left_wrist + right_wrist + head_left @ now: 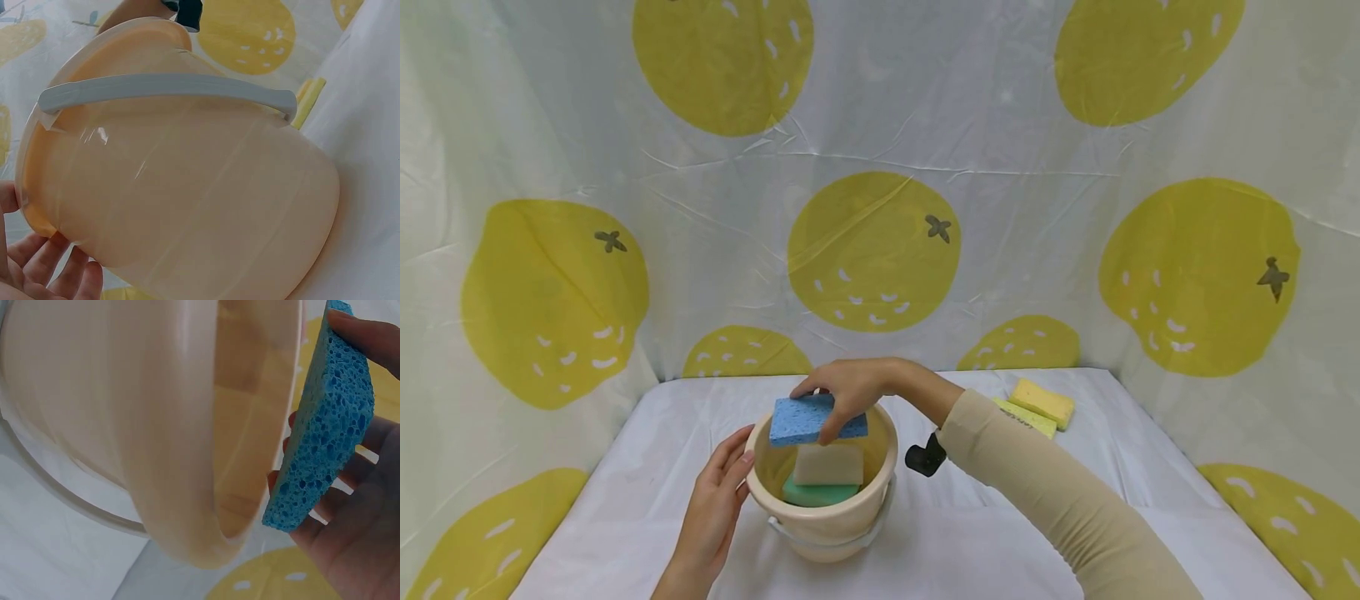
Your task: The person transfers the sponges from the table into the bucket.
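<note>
A cream bucket (820, 529) with a grey handle (169, 86) stands upright on the white cloth. My left hand (713, 492) grips its rim at the left side, thumb at the edge and fingers against the outer wall. Over the bucket's mouth, my right hand (857, 392) holds a blue sponge (805, 419) between thumb and fingers. The right wrist view shows the porous face of that blue sponge (331, 431) just outside the rim opening. Inside the bucket a whitish sponge-like block (829, 465) lies on top of a green one (820, 493).
Two yellow sponges, a deeper yellow one (1043, 403) and a lime-yellow one (1028, 418), lie at the back right of the white cloth (985, 533). A lemon-patterned curtain (880, 142) surrounds the back and sides. A black device (927, 457) sits at the right wrist.
</note>
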Demonstrator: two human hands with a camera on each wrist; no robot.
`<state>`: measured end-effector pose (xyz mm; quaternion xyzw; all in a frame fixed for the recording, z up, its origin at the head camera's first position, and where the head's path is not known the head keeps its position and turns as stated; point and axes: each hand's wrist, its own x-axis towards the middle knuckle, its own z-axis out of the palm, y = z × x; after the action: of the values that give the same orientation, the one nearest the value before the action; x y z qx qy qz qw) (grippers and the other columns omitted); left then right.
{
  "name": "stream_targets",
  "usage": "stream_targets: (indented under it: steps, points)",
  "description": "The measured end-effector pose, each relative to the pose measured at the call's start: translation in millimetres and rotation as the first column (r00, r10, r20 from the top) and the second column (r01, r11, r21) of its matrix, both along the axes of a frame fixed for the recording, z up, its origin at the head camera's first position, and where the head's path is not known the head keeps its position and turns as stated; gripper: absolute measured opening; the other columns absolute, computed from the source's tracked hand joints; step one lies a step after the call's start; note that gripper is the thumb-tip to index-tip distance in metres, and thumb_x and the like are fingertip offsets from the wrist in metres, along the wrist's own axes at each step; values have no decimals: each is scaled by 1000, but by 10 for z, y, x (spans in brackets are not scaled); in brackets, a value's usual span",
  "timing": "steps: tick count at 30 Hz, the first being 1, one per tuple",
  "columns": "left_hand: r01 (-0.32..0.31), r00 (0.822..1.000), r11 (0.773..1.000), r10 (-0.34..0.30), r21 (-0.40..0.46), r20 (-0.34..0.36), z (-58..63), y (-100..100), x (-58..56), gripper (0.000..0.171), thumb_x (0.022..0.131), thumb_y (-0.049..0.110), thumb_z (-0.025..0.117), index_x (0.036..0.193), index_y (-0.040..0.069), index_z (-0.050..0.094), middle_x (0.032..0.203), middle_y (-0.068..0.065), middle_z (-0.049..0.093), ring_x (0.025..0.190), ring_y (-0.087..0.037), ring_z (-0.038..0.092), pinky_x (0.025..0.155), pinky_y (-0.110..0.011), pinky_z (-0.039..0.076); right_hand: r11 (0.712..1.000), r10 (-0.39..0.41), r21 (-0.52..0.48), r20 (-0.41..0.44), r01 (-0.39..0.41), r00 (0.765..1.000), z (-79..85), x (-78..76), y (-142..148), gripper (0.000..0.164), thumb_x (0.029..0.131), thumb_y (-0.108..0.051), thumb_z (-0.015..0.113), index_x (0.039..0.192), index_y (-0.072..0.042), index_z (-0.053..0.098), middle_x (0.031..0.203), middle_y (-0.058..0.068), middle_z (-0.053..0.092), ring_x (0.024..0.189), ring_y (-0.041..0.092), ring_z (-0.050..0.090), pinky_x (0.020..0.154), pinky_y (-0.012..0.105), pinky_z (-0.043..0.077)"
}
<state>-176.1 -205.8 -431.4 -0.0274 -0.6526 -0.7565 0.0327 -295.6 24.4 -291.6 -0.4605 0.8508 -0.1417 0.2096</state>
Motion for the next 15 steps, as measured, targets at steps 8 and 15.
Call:
stream_targets:
  steps: [8,15]
  points:
    - [-18,1000,1000,18,-3,13,5,11,5,53,109,30,57,154,9,41,155,-8,42,134,-9,47,100,-21,46,1000,-3,-16,21,3,1000,3,-12,54,82,86,-34,85,155,-11,48,145,4,56,131,25,53,103,33,46]
    - [-18,1000,1000,18,-2,7,12,22,8,52,109,29,57,154,9,42,156,-9,42,134,-12,47,100,-21,46,1000,-12,-4,16,12,1000,16,-11,125,76,88,-33,82,154,-14,50,146,5,55,130,27,54,103,35,47]
